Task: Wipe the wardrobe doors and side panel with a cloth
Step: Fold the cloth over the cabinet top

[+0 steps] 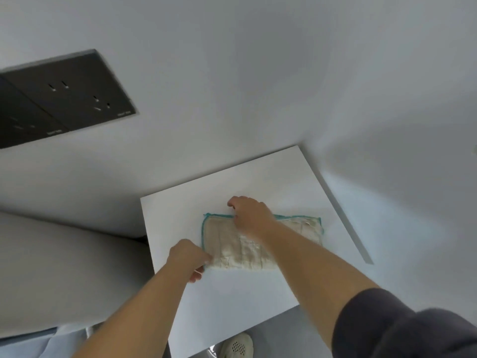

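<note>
The folded cloth [232, 248], cream with a teal hem, lies flat on the white surface [232, 306]. My left hand [187, 259] pinches its near left corner. My right hand [250, 215] lies over it, fingers curled round the far edge. A dark socket panel [69, 96] sits far left.

No word can be read here with certainty. The only writing is on the dark socket plates [64, 99]: a short pale print [124, 114] near the lower corner of the right plate, and a second print [54, 132] near the lower edge of the left plate. Both are too small and blurred to tell the letters.
</note>
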Motion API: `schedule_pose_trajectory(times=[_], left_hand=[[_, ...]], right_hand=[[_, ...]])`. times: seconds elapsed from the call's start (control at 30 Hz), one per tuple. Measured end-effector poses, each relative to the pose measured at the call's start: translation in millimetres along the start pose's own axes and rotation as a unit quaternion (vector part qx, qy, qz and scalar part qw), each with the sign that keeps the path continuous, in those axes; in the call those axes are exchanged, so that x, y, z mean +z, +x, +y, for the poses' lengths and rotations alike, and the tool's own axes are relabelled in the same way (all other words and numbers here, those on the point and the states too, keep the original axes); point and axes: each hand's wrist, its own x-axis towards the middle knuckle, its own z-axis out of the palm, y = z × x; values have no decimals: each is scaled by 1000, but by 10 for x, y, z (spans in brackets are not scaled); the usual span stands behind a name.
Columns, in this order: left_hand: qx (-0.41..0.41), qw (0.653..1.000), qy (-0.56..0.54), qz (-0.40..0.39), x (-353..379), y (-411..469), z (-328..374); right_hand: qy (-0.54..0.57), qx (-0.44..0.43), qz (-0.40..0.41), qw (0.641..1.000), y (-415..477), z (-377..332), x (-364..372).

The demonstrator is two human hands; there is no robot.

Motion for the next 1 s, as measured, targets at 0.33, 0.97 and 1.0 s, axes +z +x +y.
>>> schedule_pose_trajectory(times=[0.33,0.97,1.0], left_hand=[[-23,997,-33,-73,-120,-33,24],[290,951,80,-69,36,-785,487],[297,946,97,-86,102,-808,504]], right_hand=[[-76,-19,-35,996,228,-195,115],[26,-4,-2,1000,-506,554,-1084],[8,-6,-10,1000,-554,622,-1103]])
